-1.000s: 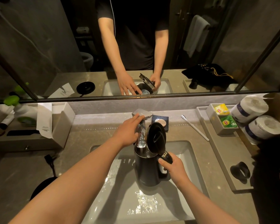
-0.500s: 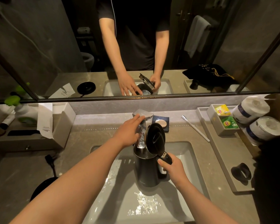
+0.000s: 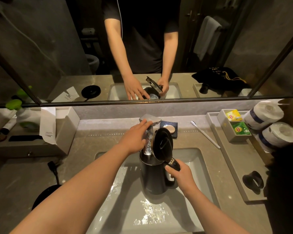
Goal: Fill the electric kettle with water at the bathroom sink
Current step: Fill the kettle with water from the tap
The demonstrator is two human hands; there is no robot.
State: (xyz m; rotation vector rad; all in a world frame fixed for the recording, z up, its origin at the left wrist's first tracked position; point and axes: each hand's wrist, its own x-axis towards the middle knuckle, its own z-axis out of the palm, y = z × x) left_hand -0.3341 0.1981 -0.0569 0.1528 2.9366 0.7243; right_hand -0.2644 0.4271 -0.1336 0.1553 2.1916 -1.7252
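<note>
Two hands are at work over the white rectangular basin [image 3: 200, 168], and little has shifted in the last second: the picture has only nudged a touch, and the water keeps running. Nearest us, the right hand [image 3: 182, 176] stays clenched around the handle of the dark grey electric kettle [image 3: 155, 178], holding it upright inside the basin with its round black lid [image 3: 162, 144] flipped open. Just beyond the kettle's mouth, the left hand [image 3: 134, 138] rests with fingers spread on the angular chrome tap [image 3: 150, 119], not gripping, more like steadying the lever. A stream of water [image 3: 147, 144] falls from the tap straight into the open kettle. So filling looks well under way, with how full impossible to tell from here. Left of the kettle, on the grey stone counter, lies its round black power base [image 3: 44, 195]. Further back, right of the tap, sit a soap dish [image 3: 170, 130] and a white toothbrush [image 3: 205, 134].
</note>
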